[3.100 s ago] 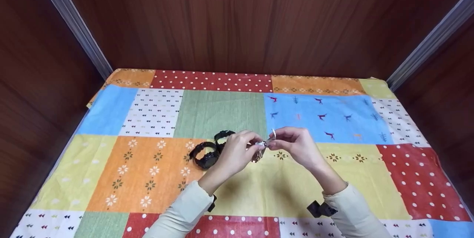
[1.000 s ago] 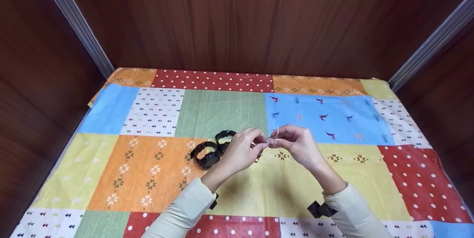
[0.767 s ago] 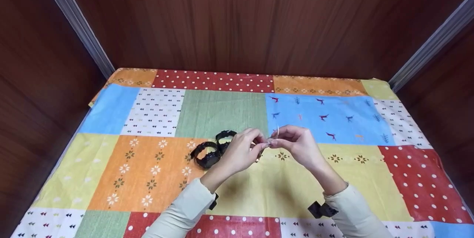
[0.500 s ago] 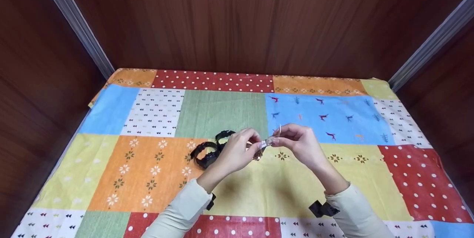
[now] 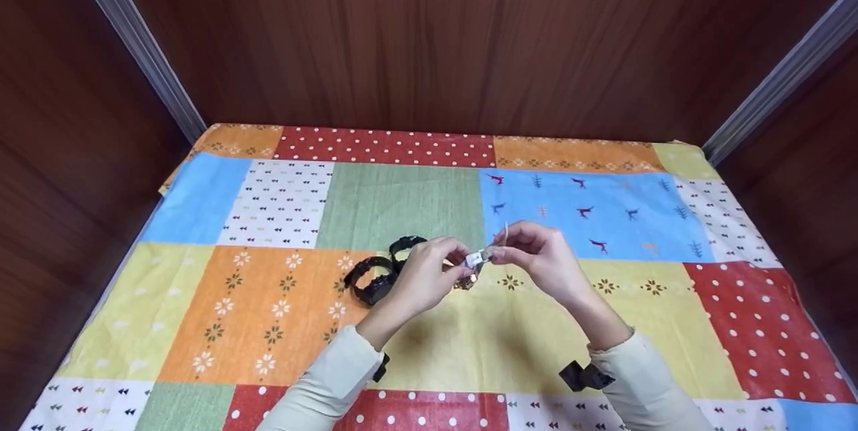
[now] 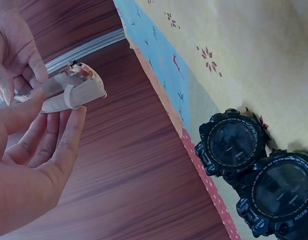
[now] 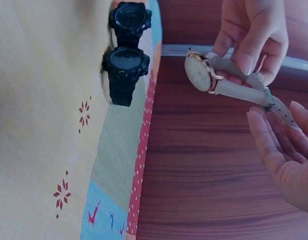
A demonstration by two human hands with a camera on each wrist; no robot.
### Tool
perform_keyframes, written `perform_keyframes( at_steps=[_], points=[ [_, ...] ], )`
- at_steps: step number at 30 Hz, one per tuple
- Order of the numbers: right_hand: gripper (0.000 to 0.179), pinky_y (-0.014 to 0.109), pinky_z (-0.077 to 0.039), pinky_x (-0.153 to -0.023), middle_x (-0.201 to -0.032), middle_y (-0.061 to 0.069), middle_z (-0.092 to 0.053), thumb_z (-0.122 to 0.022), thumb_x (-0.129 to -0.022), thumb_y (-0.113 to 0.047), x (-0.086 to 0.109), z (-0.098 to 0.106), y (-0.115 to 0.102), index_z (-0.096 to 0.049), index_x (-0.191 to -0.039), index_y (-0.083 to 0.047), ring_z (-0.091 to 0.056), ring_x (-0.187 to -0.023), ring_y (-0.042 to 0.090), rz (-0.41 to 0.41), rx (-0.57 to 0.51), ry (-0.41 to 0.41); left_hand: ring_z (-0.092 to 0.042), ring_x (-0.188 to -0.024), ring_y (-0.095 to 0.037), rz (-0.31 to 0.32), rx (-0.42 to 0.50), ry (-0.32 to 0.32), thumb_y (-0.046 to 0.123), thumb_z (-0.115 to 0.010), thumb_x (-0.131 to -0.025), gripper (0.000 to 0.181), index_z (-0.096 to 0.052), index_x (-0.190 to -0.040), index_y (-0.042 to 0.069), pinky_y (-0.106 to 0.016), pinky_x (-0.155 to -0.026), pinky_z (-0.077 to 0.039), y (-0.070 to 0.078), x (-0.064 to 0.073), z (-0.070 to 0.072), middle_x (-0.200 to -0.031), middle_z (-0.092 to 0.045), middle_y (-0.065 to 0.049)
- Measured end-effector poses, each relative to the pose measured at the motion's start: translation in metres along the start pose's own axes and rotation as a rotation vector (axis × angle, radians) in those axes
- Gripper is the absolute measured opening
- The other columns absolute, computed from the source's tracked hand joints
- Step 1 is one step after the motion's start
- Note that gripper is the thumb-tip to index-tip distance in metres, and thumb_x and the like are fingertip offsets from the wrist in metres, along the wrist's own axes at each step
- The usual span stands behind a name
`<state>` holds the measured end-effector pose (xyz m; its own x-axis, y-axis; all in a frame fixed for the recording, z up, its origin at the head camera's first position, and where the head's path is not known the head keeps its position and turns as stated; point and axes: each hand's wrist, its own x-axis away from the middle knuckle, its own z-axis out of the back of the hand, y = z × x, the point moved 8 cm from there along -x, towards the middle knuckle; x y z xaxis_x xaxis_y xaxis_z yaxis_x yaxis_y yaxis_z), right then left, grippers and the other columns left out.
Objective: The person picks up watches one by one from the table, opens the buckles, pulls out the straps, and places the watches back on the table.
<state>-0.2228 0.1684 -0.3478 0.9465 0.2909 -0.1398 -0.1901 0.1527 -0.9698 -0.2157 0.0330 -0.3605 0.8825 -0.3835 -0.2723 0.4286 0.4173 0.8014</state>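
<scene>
Both hands hold a wristwatch [image 7: 198, 72] with a rose-gold case, a pale dial and a light grey strap. In the head view, the left hand [image 5: 429, 273] pinches the strap near its white section [image 5: 474, 259]. The right hand [image 5: 546, 260] pinches the strap's tip just to the right. The right wrist view shows the strap end [image 7: 284, 112] with its holes running past the buckle [image 7: 268, 101] toward the right hand's fingers. In the left wrist view, the left fingertips lie beneath the strap [image 6: 89, 94] and the case hangs at its far end.
Two black sport watches, a nearer one [image 6: 281, 190] and a farther one [image 6: 230, 142], stand side by side on the table, left of the hands. A patchwork tablecloth [image 5: 268, 324] covers the table. Brown wood-grain panels [image 5: 429, 35] enclose it at the back and sides.
The hands have drawn slightly apart, the right one moving a little up and right. More of the pale strap and the watch case now shows between them. The black watches have stayed put.
</scene>
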Motion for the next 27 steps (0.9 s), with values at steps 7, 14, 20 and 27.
perform_keyframes(
  at_steps=[7, 14, 20, 27],
  points=[
    [0.013, 0.045, -0.052, -0.072, -0.089, 0.024, -0.060, -0.058, -0.085, 0.005, -0.002, -0.010, 0.006, -0.052, -0.094, 0.012, -0.064, -0.081, 0.030, 0.032, -0.006, -0.117, -0.061, -0.078, -0.016, -0.013, -0.036, 0.027, 0.005, -0.070, -0.078, 0.011, -0.065, -0.087, 0.004, -0.029, -0.069, -0.051, 0.004, 0.000, 0.003, -0.085, -0.065, -0.005],
    [0.020, 0.033, -0.054, -0.069, -0.085, 0.022, -0.061, -0.065, -0.079, 0.006, -0.003, -0.014, 0.009, -0.052, -0.094, 0.010, -0.063, -0.078, 0.021, 0.077, 0.066, -0.159, -0.061, -0.078, -0.016, -0.017, -0.029, 0.023, 0.004, -0.069, -0.078, 0.011, -0.066, -0.088, 0.003, -0.032, -0.071, -0.051, 0.003, 0.000, 0.003, -0.085, -0.066, -0.006],
    [0.026, 0.025, -0.051, -0.065, -0.083, 0.018, -0.063, -0.069, -0.074, 0.008, -0.003, -0.014, 0.009, -0.053, -0.095, 0.006, -0.062, -0.076, 0.020, 0.107, 0.172, -0.128, -0.061, -0.079, -0.016, -0.012, -0.007, 0.020, 0.005, -0.068, -0.079, 0.013, -0.066, -0.092, 0.003, -0.025, -0.071, -0.050, 0.004, 0.000, 0.003, -0.087, -0.066, -0.005],
    [0.020, 0.025, -0.052, -0.067, -0.085, 0.017, -0.065, -0.068, -0.077, 0.004, -0.004, -0.013, 0.015, -0.061, -0.096, 0.007, -0.063, -0.077, 0.022, 0.050, 0.230, -0.126, -0.062, -0.080, -0.017, 0.019, 0.045, 0.053, 0.007, -0.068, -0.080, 0.014, -0.065, -0.093, 0.003, -0.023, -0.072, -0.049, 0.004, -0.001, 0.013, -0.087, -0.067, -0.007]
  ],
)
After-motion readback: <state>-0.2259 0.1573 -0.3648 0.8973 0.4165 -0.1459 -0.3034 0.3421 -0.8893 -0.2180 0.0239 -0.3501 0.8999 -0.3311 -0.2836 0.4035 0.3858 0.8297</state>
